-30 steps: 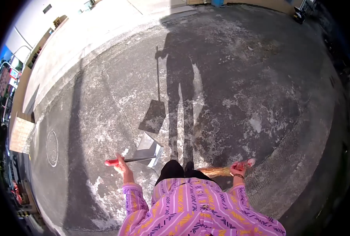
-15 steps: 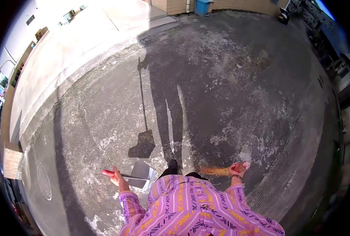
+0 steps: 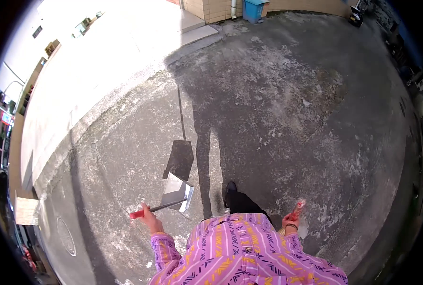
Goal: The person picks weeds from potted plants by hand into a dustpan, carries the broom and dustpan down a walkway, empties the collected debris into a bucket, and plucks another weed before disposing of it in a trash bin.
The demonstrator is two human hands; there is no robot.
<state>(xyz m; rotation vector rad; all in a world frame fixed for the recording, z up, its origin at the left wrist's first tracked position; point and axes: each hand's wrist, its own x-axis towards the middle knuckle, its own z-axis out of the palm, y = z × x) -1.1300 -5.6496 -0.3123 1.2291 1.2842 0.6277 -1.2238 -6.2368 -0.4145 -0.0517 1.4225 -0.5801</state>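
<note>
My left hand [image 3: 150,219] is wrapped round the handle of a long-handled dustpan [image 3: 177,192]. The handle's red end [image 3: 136,214] sticks out to the left of the fist, and the grey metal pan hangs to the right above the ground. On the other side of my body, my right hand [image 3: 291,220] grips a small broom by its red and whitish handle [image 3: 299,207], which points up and away. Most of the bristles are hidden behind my sleeve.
Rough grey pavement [image 3: 278,156] lies around me. A kerb [image 3: 192,45] edges a bright paved area at the upper left. Beside the tiled wall [image 3: 216,10] stands a blue bin [image 3: 253,11]. A scooter [image 3: 356,18] is at the upper right; a round cover [image 3: 65,236] lies lower left.
The bin and kerb sit lower and further right in view. The dustpan has swung upward and right. The broom has turned, its handle now pointing forward and its bristles mostly hidden. One shoe is further forward.
</note>
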